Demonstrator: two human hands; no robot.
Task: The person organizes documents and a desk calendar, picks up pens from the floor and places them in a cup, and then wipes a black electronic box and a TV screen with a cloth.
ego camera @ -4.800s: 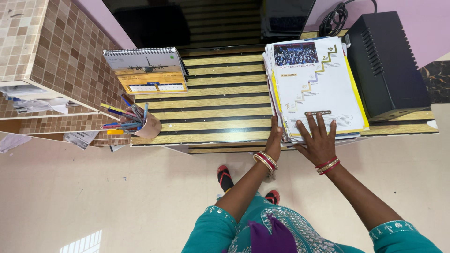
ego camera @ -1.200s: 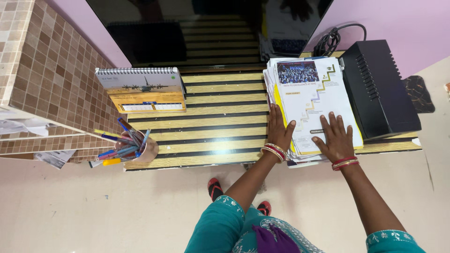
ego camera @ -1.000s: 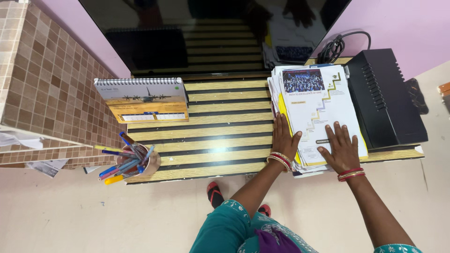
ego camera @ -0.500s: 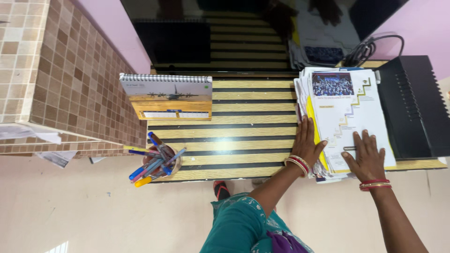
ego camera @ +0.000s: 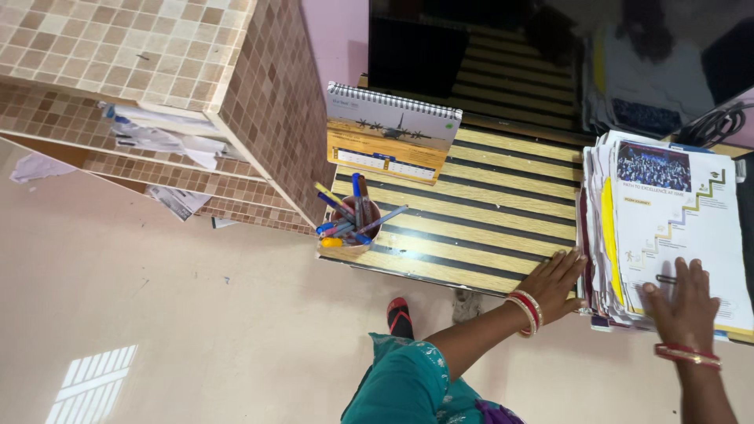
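Head camera looked steeply down on a tiled shelf unit point(ego camera: 157, 71) at the left, its brown mosaic side butted against a striped table point(ego camera: 471, 220) of yellow and black bands. Loose papers point(ego camera: 157, 140) poked out of the shelf's open slots, too crumpled to make out.

On the table's right end sat a thick paper stack point(ego camera: 667, 228), topped by a white printed sheet, with ragged page edges and a yellow folder showing along its left side. It probably lay there, hard against the right end, to leave the middle of the table free. Its far right edge ran out of frame.

A spiral desk calendar point(ego camera: 390, 133) stood propped like a tent near the back, facing the person so it could be read. A dark screen behind it was cut off at the top.

The right hand point(ego camera: 685, 302) lay flat on the stack's near end, fingers spread wide, seemingly pressing it down. The left hand point(ego camera: 556, 283) rested on the table edge, fingers open and fanned, their tips touching the stack's left side as if to square it; neither gripped anything.

A pen cup point(ego camera: 351, 224) stood at the near left corner, its pens leaning outward.
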